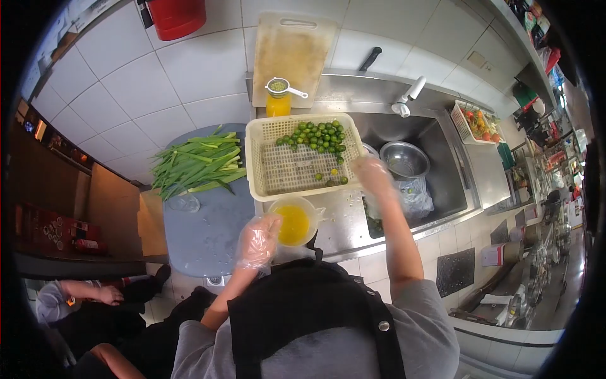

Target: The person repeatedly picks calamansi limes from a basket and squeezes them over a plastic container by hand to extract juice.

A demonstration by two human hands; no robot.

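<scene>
My left hand (259, 237), in a clear plastic glove, is closed on the left rim of a clear plastic jug (293, 222) of yellow juice. Just behind the jug, a cream perforated basket (265, 183) holds many small green citrus fruits (319, 136), mostly heaped toward the back right. A yellowish piece (334, 171) lies among a few loose fruits there. My right hand (374, 177), gloved too, is at the basket's right rim with its fingers curled. Whether it grips the rim or a small thing is hidden.
Behind the basket, a strainer (277, 84) rests on a container of orange-yellow juice (278, 106), before a cutting board (297, 44). Long green leaves (202, 161) lie on a grey-blue surface (208, 240). The sink (442, 151) holds a metal bowl (404, 160). Another person's hand (110, 295) is lower left.
</scene>
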